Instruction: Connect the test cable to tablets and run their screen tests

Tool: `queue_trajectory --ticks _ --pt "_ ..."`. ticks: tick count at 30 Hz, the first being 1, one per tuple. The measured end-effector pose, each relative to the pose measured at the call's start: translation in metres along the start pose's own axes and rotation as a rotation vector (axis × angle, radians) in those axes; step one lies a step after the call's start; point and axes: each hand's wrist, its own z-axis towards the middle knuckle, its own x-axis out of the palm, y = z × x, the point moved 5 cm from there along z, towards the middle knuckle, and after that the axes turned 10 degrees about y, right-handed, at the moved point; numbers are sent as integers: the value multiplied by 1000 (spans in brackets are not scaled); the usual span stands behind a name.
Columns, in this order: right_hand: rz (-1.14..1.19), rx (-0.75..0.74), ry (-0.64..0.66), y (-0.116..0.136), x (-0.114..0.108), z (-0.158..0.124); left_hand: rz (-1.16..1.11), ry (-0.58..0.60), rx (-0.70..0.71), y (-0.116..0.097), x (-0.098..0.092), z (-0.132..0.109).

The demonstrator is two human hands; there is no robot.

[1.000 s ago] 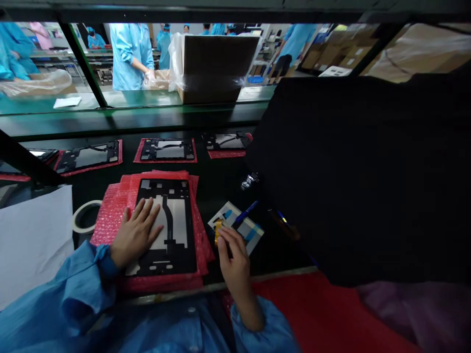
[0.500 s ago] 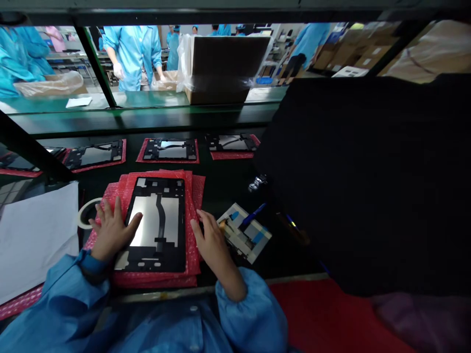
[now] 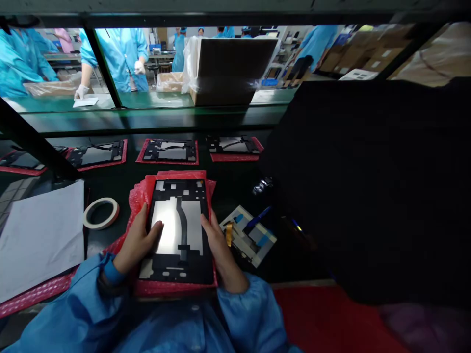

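A black tablet frame (image 3: pixel 179 230) with a shiny middle and a dark ribbon cable lies on a pink bubble-wrap sheet (image 3: pixel 172 177) right in front of me. My left hand (image 3: pixel 138 241) grips its left edge, thumb lying on the shiny panel. My right hand (image 3: pixel 221 250) holds the right edge, fingers curled along the side. Frame and wrap seem lifted slightly off the bench. Both of my sleeves are blue.
A tape roll (image 3: pixel 100 213) and a white sheet (image 3: pixel 39 238) lie to the left. A sticker card (image 3: pixel 253 238) with a blue pen (image 3: pixel 258 217) lies to the right. Three more frames on pink wrap (image 3: pixel 167 150) sit on the belt behind. A large black cover (image 3: pixel 375 181) fills the right. People in blue coats work beyond.
My right hand left the sticker card and came to the frame's right edge. Both hands now grip the frame with its wrap and have shifted it right, uncovering the tape roll.
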Motion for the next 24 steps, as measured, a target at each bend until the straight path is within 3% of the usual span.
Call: queue_trajectory --ticks 6,9,11,13,15,18,21,24 --pt "-447 90 55 -12 -1 5 137 -37 92 -5 -16 5" --pt "-649 36 75 2 -1 -1 196 -12 95 2 -24 8" --pt "-760 -129 -4 28 -9 -15 248 -17 57 8 -28 9" --pt "-845 -310 -169 57 -25 -35 366 -32 58 7 -31 10" --pt "-900 -381 -353 77 -49 -55 546 -60 114 -4 -33 9" --pt "-931 -261 -482 78 -84 -71 779 -20 271 -32 -27 9" --pt "-909 -104 -407 58 -97 -72 851 113 405 -59 -8 11" --pt "-893 -23 -272 38 -88 -62 859 186 369 -75 14 15"
